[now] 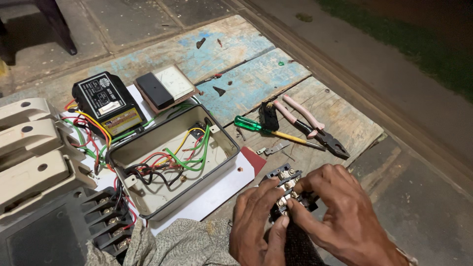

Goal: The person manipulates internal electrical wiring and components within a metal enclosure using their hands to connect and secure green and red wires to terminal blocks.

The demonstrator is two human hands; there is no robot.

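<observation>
I hold a small black terminal block (286, 189) with brass screws low in the view, over worn wooden boards (256, 83). My left hand (256, 224) pinches its near side; my right hand (345, 212) closes fingers on its top. Just left lies an open grey box (226, 135) of coloured wires; beyond, a green-handled screwdriver (251, 124) and pink-handled pliers (310, 125).

Weathered wooden boards (325, 106) with flaking blue paint serve as the surface, laid over paving. A green-handled screwdriver (268, 130) and pink-handled pliers (315, 129) lie at three o'clock; an open grey box (172, 160) of wires sits centre, a black unit (106, 102) at ten o'clock.
</observation>
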